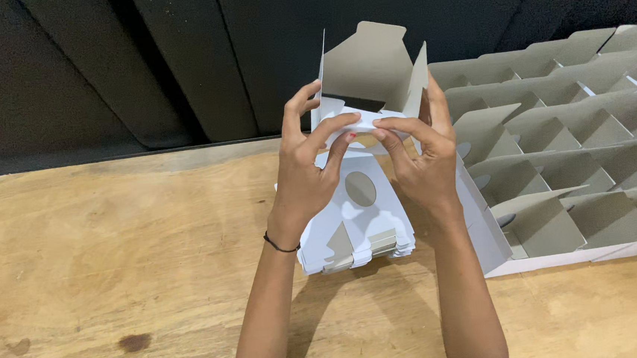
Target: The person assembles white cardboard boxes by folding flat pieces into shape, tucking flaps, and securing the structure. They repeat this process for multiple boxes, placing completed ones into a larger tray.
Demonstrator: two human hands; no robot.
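Note:
Both of my hands hold a small white cardboard box (371, 78) up above the table, its grey inside facing me and its top flaps standing open. My left hand (310, 164) grips the box's left side, thumb and fingers pinching a white flap at the front. My right hand (421, 157) holds the right side, and its fingers press the same flap from the right. Under my hands a stack of flat white box blanks (359, 232) with an oval cut-out lies on the wooden table (115, 268).
At the right, several folded boxes with open grey flaps (570, 146) stand in rows on the table. A dark wall (139, 64) rises behind the table's far edge. A black band circles my left wrist.

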